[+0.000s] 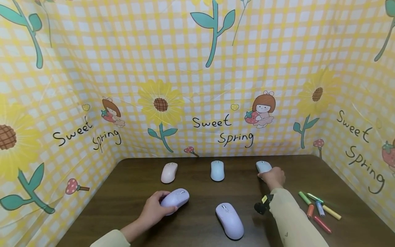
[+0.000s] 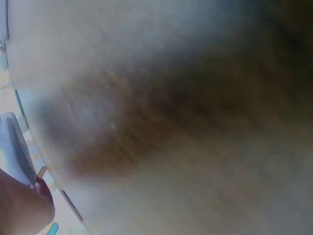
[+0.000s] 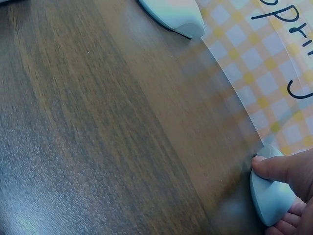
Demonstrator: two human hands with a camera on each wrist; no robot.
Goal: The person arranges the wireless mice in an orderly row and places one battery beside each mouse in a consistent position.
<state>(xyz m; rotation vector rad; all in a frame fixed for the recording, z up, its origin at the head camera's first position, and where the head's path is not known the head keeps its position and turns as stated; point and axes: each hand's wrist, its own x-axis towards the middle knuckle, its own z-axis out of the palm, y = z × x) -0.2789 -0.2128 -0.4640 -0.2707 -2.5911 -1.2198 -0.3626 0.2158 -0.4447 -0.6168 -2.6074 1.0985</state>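
My left hand (image 1: 152, 210) grips a lavender computer mouse (image 1: 177, 199) by its sides, at the left front of the brown table (image 1: 123, 192). In the left wrist view only a slice of that hand (image 2: 22, 208) and the mouse (image 2: 14, 149) shows at the edge. At the back right, my right hand (image 1: 275, 177) holds a light blue mouse (image 1: 263, 166). The right wrist view has the thumb along one side of this mouse (image 3: 272, 193) and fingers along the other, close to the table's back edge.
A pinkish mouse (image 1: 169, 173) and another light blue mouse (image 1: 217, 170) lie along the back. A second lavender mouse (image 1: 229, 221) lies front centre. Several coloured markers (image 1: 322, 226) are scattered at the right. A yellow checked cloth (image 1: 197, 85) walls the table.
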